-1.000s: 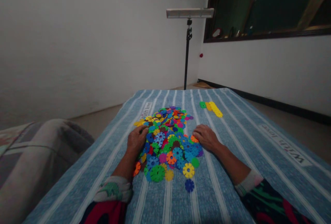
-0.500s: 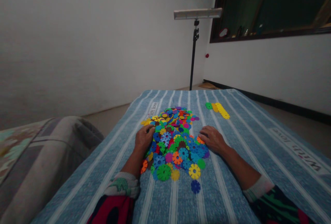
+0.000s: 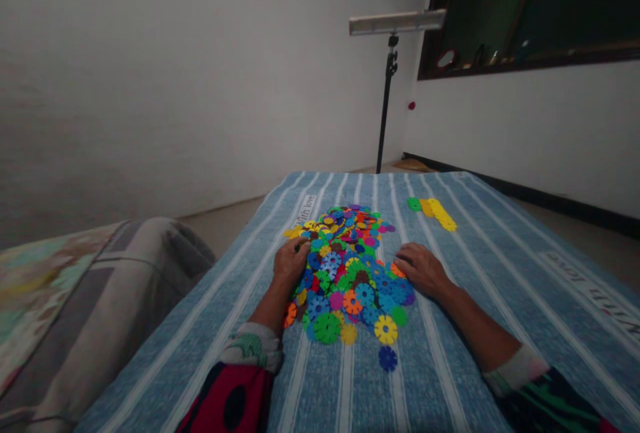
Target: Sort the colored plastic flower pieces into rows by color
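A heap of small plastic snowflake discs [image 3: 347, 269] in many colours lies on a blue striped cloth [image 3: 450, 326]. My left hand [image 3: 290, 261] rests on the heap's left edge, fingers curled down onto the discs. On the heap's right edge lies my right hand [image 3: 423, 267], its fingers bent over an orange disc. Whether either hand holds a disc I cannot make out. A short row of joined discs [image 3: 434, 211], one green and the others yellow, lies apart at the far right. One dark blue disc [image 3: 387, 357] sits alone in front of the heap.
A folded grey blanket [image 3: 95, 313] lies to the left of the cloth. A light bar on a black stand [image 3: 386, 86] rises beyond the far edge. White walls and a dark window [image 3: 530, 6] close the room.
The view has swung to the left, so everything sits further right in the picture. Both hands stay at the sides of the heap.
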